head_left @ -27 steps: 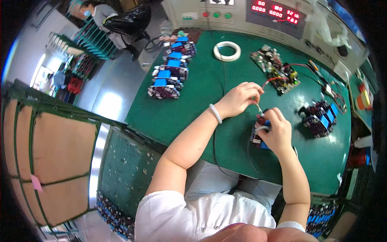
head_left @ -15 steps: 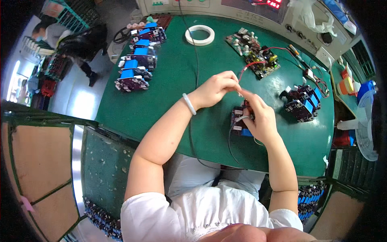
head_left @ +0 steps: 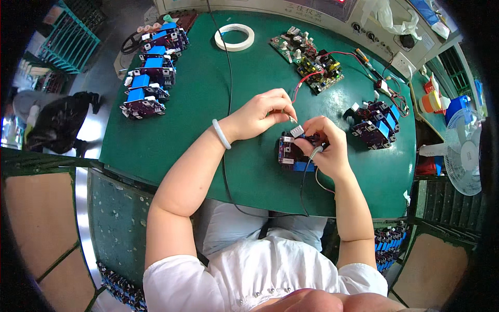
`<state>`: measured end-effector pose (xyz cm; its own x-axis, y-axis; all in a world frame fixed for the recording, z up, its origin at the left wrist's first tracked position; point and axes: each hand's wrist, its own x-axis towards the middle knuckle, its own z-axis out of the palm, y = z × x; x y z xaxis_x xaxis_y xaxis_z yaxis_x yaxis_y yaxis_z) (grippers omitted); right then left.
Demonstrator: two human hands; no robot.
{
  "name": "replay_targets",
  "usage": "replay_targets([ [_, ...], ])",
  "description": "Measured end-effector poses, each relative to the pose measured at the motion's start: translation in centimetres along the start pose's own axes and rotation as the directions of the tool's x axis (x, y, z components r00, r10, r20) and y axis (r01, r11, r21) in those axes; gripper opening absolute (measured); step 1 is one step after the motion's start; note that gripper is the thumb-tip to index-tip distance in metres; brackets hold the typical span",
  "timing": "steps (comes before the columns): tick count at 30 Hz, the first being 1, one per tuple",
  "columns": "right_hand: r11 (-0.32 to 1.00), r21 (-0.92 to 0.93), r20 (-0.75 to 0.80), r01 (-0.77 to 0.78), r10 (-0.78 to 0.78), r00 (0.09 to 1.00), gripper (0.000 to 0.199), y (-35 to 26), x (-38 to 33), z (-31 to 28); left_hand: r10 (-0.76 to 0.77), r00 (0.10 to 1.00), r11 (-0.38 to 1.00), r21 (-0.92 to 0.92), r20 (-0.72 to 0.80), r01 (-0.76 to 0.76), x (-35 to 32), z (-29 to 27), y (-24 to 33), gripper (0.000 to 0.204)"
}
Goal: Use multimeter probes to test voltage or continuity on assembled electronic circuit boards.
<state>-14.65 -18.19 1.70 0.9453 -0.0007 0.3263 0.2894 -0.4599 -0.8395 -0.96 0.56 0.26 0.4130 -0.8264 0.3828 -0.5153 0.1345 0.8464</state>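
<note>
white short-sleeved top [head_left: 280, 257] with small shiny studs [head_left: 271, 291], pale trousers [head_left: 236, 226] and a pale left-wrist bangle [head_left: 221, 134]

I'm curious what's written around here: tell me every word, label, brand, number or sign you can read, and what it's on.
Grey instrument panel: dark printing; its wording is not copied out here.
Display at the picture's top edge: red lit marks, cut off, unreadable.
White fan: a small mark on its hub, too small to read.
Circuit board by the right hand: any markings are too small to read.
</note>
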Motion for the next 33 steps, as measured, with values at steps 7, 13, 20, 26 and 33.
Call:
replay_targets([
  [7, 0.999, 0.011, -0.115, 0.043, -0.041, 0.992, 0.028, 0.1, -0.5, 1.0, 0.113, 0.992, 0.993, 0.050, -0.055, -0.110, -0.4, 0.2, 0.3, 0.012],
  [13, 1.000, 0.009, -0.157, 0.020, -0.018, 0.987, 0.030, 0.3, -0.6, 1.4, 0.206, 0.976, 0.954, 0.237, -0.073, -0.184, -0.6, 0.3, 1.1, 0.012],
  [20, 0.998, 0.047, -0.174, -0.032, 0.040, 0.984, 0.030, -0.2, -0.5, 1.4, 0.310, 0.947, 0.887, 0.385, -0.088, -0.255, -0.6, 0.6, 1.0, 0.012],
  [26, 1.000, -0.007, -0.156, 0.002, -0.003, 0.988, 0.030, 0.1, -0.5, 1.2, 0.319, 0.942, 0.886, 0.386, -0.106, -0.256, -0.4, 0.7, 1.0, 0.012],
  [33, 1.000, -0.006, -0.146, 0.008, -0.009, 0.989, 0.030, -0.1, -0.4, 1.3, 0.317, 0.942, 0.893, 0.371, -0.113, -0.256, -0.4, 0.7, 0.8, 0.012],
])
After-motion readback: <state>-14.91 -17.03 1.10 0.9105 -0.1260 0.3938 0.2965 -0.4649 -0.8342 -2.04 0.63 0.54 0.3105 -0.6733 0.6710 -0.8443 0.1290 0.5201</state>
